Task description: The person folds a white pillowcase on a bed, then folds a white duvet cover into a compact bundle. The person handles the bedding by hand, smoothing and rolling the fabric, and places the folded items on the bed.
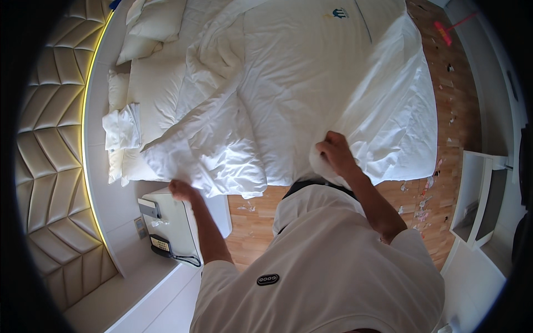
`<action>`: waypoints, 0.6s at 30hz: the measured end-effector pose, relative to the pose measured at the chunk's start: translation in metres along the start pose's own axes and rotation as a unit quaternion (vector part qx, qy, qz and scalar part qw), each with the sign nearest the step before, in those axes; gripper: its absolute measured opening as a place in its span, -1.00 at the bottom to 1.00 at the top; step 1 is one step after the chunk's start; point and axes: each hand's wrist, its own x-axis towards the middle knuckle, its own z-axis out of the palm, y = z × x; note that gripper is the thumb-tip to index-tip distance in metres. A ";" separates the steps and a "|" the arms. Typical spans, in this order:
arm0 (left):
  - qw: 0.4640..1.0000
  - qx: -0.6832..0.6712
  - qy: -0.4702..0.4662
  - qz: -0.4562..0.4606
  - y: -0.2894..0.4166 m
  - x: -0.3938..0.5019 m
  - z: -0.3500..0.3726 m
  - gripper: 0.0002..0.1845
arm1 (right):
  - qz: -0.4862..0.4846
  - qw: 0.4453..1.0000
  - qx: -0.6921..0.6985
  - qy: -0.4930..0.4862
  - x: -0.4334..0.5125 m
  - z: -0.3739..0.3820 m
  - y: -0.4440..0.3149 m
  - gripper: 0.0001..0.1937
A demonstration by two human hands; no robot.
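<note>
A white duvet (291, 100) lies over the bed, bunched and folded back towards the pillow end. My left hand (182, 191) grips its near corner at the bed's side, beside the nightstand. Closed on another part of the duvet, my right hand (331, 152) pulls the fabric up in creases near my waist. White pillows (158, 21) are stacked at the far left, and another pillow (118, 89) lies nearer. A folded white cloth (122, 127) rests on the pillows' near end.
The nightstand (175, 220) holds a telephone (161, 244) and a tissue box or similar flat box (149, 208). Litter (422, 206) is scattered on the wooden floor (250, 216). A padded headboard wall (54, 150) stands left; a white shelf unit (476, 200) stands right. A red long-handled tool (443, 33) is at upper right.
</note>
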 end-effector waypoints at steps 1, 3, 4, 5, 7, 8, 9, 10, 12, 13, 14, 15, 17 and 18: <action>0.996 -0.066 -0.065 0.001 0.023 -0.035 0.019 -0.88 | 0.004 1.000 0.002 -0.012 0.004 0.007 0.007 -0.81; 0.946 -0.265 -0.138 -0.126 0.051 -0.099 0.047 -0.90 | 0.020 0.999 -0.003 -0.043 0.007 0.019 0.020 -0.81; 0.937 -0.249 -0.180 -0.169 0.052 -0.121 0.058 -0.91 | 0.048 0.997 0.005 -0.056 0.008 0.024 0.024 -0.81; 0.923 -0.232 -0.221 -0.213 0.050 -0.142 0.066 -0.92 | 0.059 0.997 0.004 -0.043 0.008 0.023 0.026 -0.82; 0.904 -0.208 -0.212 -0.309 0.060 -0.173 0.079 -0.95 | 0.078 0.997 0.003 -0.011 0.010 0.018 0.032 -0.83; 0.884 -0.231 -0.199 -0.356 0.054 -0.180 0.084 -0.94 | 0.088 0.996 0.018 0.000 0.015 0.012 0.042 -0.85; 0.870 -0.244 -0.200 -0.379 0.054 -0.181 0.086 -0.93 | 0.083 0.996 0.021 0.016 0.018 0.003 0.049 -0.85; 0.857 -0.256 -0.197 -0.401 0.053 -0.181 0.084 -0.92 | 0.078 0.996 0.025 0.026 0.019 -0.005 0.054 -0.86; 0.840 -0.280 -0.185 -0.426 0.046 -0.173 0.082 -0.88 | 0.090 0.994 0.039 0.044 0.016 -0.013 0.054 -0.88; 0.839 -0.281 -0.188 -0.426 0.042 -0.164 0.084 -0.87 | 0.097 0.993 0.037 0.047 0.016 -0.016 0.059 -0.88; 0.849 -0.280 -0.181 -0.411 0.039 -0.157 0.086 -0.87 | 0.104 0.993 0.035 0.050 0.017 -0.018 0.069 -0.88; 0.858 -0.277 -0.175 -0.396 0.040 -0.152 0.088 -0.86 | 0.112 0.992 0.033 0.054 0.017 -0.019 0.075 -0.87; 0.883 -0.242 -0.154 -0.371 0.062 -0.157 0.089 -0.85 | 0.112 0.993 0.007 0.046 0.013 -0.008 0.071 -0.85; 0.888 -0.228 -0.157 -0.366 0.079 -0.164 0.089 -0.85 | 0.110 0.993 -0.009 0.041 0.012 -0.001 0.068 -0.84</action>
